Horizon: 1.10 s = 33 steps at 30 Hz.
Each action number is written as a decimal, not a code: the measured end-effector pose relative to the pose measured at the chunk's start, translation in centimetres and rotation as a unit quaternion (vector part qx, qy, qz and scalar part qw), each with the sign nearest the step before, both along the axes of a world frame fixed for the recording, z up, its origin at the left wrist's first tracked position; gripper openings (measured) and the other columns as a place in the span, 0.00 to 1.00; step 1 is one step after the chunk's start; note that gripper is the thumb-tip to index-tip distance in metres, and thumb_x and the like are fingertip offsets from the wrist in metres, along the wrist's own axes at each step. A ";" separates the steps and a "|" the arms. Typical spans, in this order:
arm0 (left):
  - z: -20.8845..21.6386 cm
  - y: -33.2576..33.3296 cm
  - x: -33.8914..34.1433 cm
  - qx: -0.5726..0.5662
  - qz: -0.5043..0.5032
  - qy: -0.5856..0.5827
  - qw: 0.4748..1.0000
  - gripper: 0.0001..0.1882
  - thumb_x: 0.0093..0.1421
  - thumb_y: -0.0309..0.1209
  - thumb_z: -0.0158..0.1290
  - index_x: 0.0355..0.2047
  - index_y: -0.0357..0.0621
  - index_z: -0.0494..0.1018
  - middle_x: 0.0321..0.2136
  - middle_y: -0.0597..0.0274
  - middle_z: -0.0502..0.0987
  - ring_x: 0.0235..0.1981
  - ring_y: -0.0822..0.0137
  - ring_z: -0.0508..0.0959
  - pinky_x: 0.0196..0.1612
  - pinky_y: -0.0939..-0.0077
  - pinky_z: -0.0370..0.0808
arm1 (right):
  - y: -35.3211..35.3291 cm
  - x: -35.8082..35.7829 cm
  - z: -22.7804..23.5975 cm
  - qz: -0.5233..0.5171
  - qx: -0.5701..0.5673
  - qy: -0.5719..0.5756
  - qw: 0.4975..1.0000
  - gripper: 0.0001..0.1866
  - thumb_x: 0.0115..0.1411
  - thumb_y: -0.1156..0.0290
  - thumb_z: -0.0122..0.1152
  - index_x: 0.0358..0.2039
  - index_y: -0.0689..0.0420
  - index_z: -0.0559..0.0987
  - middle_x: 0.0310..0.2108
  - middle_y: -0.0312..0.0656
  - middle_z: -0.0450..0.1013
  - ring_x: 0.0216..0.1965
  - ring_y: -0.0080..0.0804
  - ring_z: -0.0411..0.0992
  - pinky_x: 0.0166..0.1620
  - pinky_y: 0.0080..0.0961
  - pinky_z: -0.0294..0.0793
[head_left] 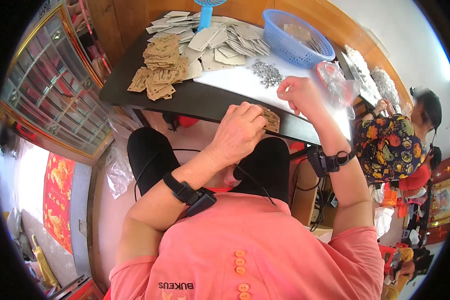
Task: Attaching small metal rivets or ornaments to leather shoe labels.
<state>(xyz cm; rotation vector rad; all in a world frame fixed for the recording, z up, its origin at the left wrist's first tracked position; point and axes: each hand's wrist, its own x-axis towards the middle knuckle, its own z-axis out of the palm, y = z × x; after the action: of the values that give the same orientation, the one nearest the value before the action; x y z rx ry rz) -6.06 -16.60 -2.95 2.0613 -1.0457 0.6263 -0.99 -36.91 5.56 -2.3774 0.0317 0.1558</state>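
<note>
My left hand (241, 129) grips a small brown printed card (271, 121) by its left end, just off the table's near edge. My right hand (301, 95) is raised up and to the right of that card, over the white board. Its thumb and fingertips are drawn together; anything between them is too small to make out. Just beyond it, a heap of small silver metal pieces (268, 73) lies on the white board (225, 76).
Brown cards (162, 62) are piled on the dark table (120, 80) at left. Behind lie many pale grey cards (220, 42) and a blue fan (205, 17). A blue basket (297, 45) and clear plastic bag (340, 82) stand right. Another person (392, 145) sits farther right.
</note>
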 end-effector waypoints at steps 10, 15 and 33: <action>0.0 0.0 0.4 0.002 0.006 -0.005 1.000 0.12 0.50 0.27 0.58 0.37 0.44 0.75 0.38 0.63 0.72 0.42 0.60 0.71 0.45 0.65 0.65 | 1.6 3.0 -1.7 0.104 -0.265 -0.222 0.932 0.06 0.51 0.67 0.61 0.29 0.45 0.83 0.24 0.45 0.77 0.29 0.47 0.76 0.34 0.41 0.73; 0.0 -0.3 0.4 0.003 -0.012 -0.009 1.000 0.13 0.50 0.27 0.58 0.37 0.44 0.75 0.39 0.63 0.72 0.43 0.59 0.71 0.45 0.64 0.66 | 0.2 2.9 -2.4 0.106 -0.281 -0.239 0.923 0.06 0.53 0.69 0.56 0.30 0.47 0.81 0.25 0.46 0.77 0.30 0.49 0.76 0.34 0.44 0.73; 1.0 -0.9 0.1 0.021 0.010 -0.021 1.000 0.13 0.49 0.26 0.59 0.37 0.46 0.75 0.39 0.61 0.74 0.43 0.56 0.72 0.44 0.62 0.66 | 0.0 4.7 -4.2 0.049 -0.260 -0.227 0.937 0.08 0.49 0.66 0.54 0.23 0.49 0.83 0.25 0.47 0.78 0.29 0.49 0.77 0.35 0.45 0.76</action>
<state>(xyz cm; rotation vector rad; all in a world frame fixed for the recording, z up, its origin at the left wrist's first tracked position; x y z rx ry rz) -5.99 -17.51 -1.92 2.1060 -1.0715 0.6648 3.70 -36.92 1.35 -2.8848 -0.3011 -0.4071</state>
